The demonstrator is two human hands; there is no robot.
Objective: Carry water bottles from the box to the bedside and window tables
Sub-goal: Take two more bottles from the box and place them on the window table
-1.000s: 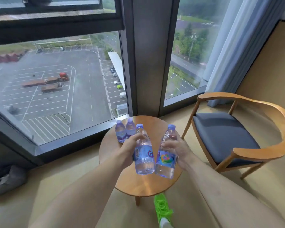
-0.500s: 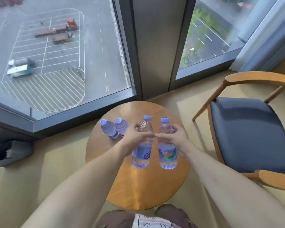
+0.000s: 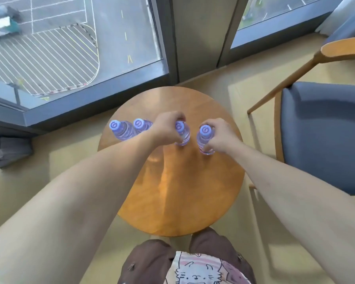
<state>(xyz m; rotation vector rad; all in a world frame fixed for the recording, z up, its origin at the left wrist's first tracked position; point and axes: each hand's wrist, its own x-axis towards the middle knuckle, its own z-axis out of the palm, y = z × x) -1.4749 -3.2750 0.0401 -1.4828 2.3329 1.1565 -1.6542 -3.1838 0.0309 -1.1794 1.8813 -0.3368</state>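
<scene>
I look straight down on a round wooden window table. Several clear water bottles with blue caps stand in a row across its far half. My left hand is closed around the neck of one bottle, which stands on the tabletop. My right hand grips the bottle to its right, also upright on the table. Two more bottles, one at the left end and one beside it, stand untouched to the left of my left hand.
A wooden armchair with a blue seat stands close to the table's right side. Floor-to-ceiling windows run just behind the table. A dark object lies on the floor at left. My legs are at the table's near edge.
Both bottles have gone down from mid-air onto the tabletop, next to the two standing ones. My head has tilted down and moved closer over the table.
</scene>
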